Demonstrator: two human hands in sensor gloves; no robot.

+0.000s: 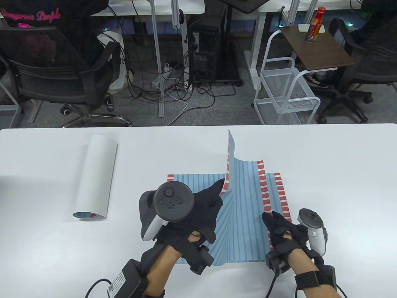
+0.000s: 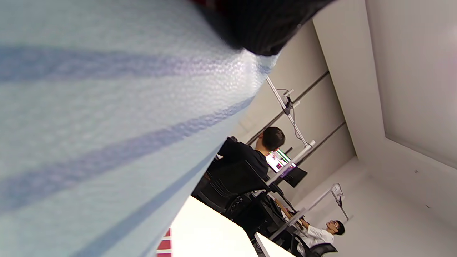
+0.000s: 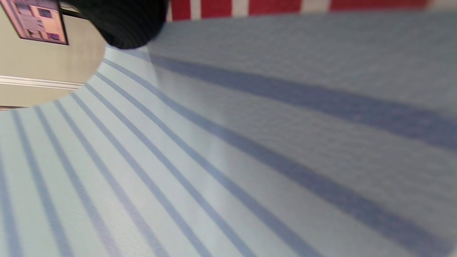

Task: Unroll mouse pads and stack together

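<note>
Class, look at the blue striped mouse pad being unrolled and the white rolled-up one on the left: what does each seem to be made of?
The blue striped mouse pad with red-checked edges looks like thin flexible rubber or foam under a pebbled, matte printed face: it curls and stands up by itself. The white rolled mouse pad shows a smooth, matte white backing, probably the same sheet material; print shows only at its end.

Left hand (image 1: 198, 208) covers flat pad's (image 1: 198, 183) near-left part; wrist views blurred, fingertips cut off at top.

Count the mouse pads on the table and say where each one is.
3: a rolled pad on the left, a flat pad at the centre, and a curling pad held by both hands on top of it.
</note>
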